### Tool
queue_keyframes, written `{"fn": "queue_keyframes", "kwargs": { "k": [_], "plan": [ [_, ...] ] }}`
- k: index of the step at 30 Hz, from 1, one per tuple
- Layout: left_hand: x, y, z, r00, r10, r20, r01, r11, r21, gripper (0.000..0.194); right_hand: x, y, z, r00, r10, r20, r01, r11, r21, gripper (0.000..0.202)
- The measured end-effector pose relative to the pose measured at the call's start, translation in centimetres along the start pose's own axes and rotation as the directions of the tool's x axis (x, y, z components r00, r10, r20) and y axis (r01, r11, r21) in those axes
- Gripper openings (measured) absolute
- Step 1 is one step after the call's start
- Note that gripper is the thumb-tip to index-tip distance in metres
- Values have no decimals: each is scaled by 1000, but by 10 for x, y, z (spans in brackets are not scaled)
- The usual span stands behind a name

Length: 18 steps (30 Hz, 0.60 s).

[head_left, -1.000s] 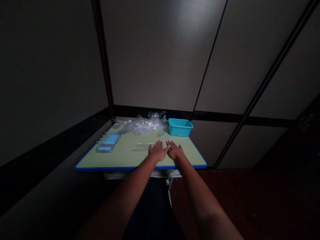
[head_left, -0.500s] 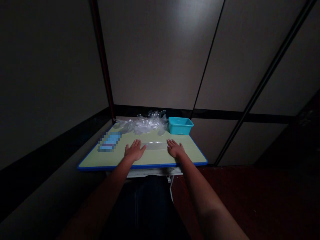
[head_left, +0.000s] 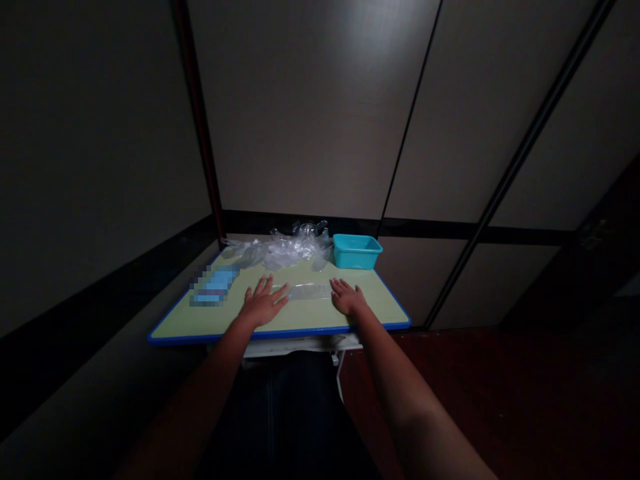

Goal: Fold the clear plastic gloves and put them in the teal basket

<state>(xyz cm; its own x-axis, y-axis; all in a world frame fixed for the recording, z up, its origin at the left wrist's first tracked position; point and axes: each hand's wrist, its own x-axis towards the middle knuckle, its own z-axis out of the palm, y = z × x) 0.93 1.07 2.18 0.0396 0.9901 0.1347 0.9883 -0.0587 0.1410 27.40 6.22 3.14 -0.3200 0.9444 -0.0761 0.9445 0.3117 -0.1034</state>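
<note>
A clear plastic bag lies flat on the small table between my hands. My left hand is open at its left end, fingers spread and palm down. At the right end my right hand rests open and flat, its fingertips on or beside the plastic; the exact contact is hard to make out. Behind them sits a crumpled heap of clear plastic bags. Neither hand grips anything.
A turquoise plastic basket stands at the table's back right. A blurred-out blue item lies on the left. The pale green table has a blue edge, and wall panels rise close behind and at the left.
My left hand has shifted slightly left and its fingers have spread wider. The right hand stays nearly in place on the table. The whole view has moved a little.
</note>
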Motion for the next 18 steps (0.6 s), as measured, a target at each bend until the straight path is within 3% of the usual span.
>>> {"fn": "queue_keyframes", "kwargs": {
  "k": [7, 18],
  "plan": [
    [-1, 0, -2, 999, -34, 31, 35, 999, -37, 54, -2, -1, -1, 1000, 6, 7, -6, 1000, -14, 56],
    [-1, 1, 1, 949, -307, -68, 309, 951, 16, 79, -1, 0, 1, 1000, 1, -12, -1, 1000, 0, 56]
  ]
}}
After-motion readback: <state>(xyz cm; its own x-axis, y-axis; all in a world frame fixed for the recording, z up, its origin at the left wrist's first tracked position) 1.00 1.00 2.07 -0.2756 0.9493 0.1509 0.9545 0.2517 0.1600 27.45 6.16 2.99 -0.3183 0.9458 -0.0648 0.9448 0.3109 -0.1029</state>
